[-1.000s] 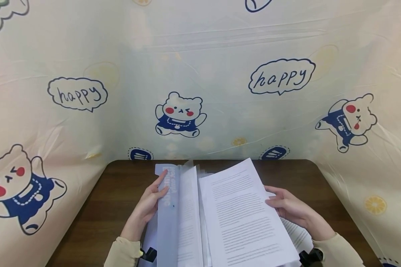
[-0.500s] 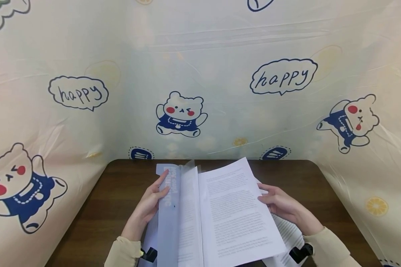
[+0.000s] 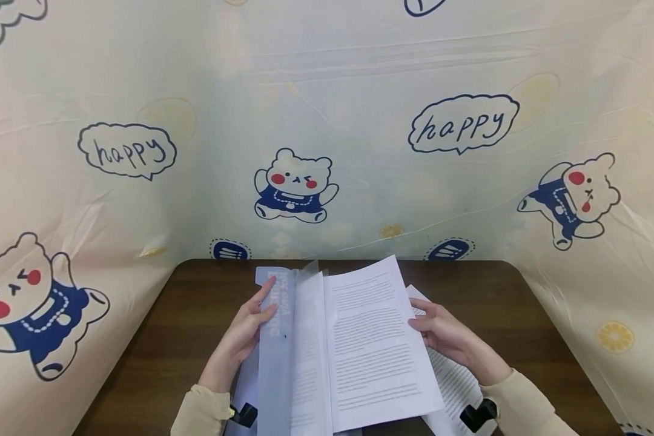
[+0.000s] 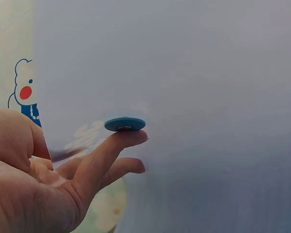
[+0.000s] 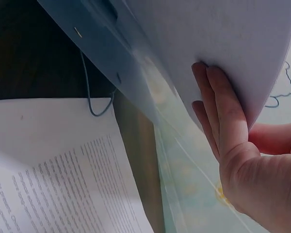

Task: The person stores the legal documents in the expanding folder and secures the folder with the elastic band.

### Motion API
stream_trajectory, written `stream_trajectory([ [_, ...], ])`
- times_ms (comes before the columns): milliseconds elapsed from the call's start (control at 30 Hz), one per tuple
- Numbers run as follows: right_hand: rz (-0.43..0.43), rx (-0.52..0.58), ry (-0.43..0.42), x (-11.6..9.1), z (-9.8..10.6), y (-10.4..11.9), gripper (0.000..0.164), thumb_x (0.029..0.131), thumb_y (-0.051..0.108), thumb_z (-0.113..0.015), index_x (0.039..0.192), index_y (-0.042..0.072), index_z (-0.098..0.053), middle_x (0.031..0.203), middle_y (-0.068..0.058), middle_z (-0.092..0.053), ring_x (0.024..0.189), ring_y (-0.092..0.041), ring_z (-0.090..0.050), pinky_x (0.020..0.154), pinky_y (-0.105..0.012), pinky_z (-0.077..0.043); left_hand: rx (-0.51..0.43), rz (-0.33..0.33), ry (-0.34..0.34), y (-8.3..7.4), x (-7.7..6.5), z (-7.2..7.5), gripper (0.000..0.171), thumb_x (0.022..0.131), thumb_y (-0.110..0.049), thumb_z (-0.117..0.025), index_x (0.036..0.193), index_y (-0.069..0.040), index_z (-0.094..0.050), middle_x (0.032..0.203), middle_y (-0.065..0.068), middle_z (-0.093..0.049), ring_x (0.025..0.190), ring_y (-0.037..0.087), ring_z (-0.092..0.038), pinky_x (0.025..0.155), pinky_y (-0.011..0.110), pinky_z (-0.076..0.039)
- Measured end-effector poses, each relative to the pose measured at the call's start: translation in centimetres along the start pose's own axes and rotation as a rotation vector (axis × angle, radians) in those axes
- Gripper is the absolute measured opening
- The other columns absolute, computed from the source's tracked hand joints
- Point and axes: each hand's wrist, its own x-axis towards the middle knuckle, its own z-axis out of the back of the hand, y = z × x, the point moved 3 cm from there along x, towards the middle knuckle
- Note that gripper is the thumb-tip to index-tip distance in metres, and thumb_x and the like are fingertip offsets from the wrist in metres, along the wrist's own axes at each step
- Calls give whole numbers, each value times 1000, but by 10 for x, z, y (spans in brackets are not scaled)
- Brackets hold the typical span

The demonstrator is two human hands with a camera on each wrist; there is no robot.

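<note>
A light blue file folder stands spread at the front middle of the table, its flap to the left. My left hand grips that flap, thumb and fingers on either side. In the left wrist view a round blue button on the folder sits right at a fingertip. Printed sheets lean against the folder's right side; my right hand pinches their right edge, with several fingers flat behind the paper. More paper shows inside the folder under a clear sleeve.
Another printed paper lies on the dark wooden table, partly under the held sheets. A thin blue cord hangs in a loop from the folder. A patterned curtain encloses the table at the back and sides.
My right hand has moved left with the printed sheets, bringing them against the folder and more upright. More of the paper lying beneath shows. My left hand and the folder stay in place.
</note>
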Motion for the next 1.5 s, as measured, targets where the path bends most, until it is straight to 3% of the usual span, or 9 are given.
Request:
stream_trajectory([
  [133,0,-19,-12,2,-6,0,70,115,10,-52,173,-3,-15,143,-13,-72,114,-19,-80,97,-37,-66,4,0,3,0,0,0,73,118,-10,-43,179,-29,-9,187,8,14,159,30,-28,100,17,-54],
  [233,0,-20,-13,4,-11,-1,69,115,10,-51,173,-4,-17,142,-15,-73,112,-19,-80,96,-36,-66,14,-3,6,0,0,1,72,118,-11,-43,179,-28,-8,187,10,11,145,19,-46,99,20,-56],
  [333,-4,-13,-22,5,-18,-2,69,115,9,-50,173,-4,-15,142,-16,-73,112,-19,-80,95,-35,-66,19,-7,9,-1,0,2,72,118,-11,-43,179,-28,-8,187,11,10,133,8,-54,99,21,-57],
  [600,-4,-46,-71,8,-36,-6,69,114,7,-47,172,-7,-11,141,-26,-72,104,-18,-82,85,-31,-68,10,-4,1,-2,-1,1,71,118,-10,-41,179,-28,-8,187,10,9,150,20,-39,102,18,-55],
  [900,-9,-52,-109,13,-54,-14,70,114,7,-48,173,-6,-12,145,-32,-68,104,-18,-81,84,-31,-68,3,-6,11,-5,-2,1,71,119,-12,-41,179,-28,-7,187,15,2,128,5,-57,99,21,-58],
  [1500,16,2,-80,28,-81,-21,70,113,9,-52,173,-4,-18,139,-28,-72,99,-14,-80,81,-28,-67,16,-5,13,-5,-3,-1,71,119,-12,-41,179,-28,-6,187,18,-2,120,4,-62,95,21,-59],
])
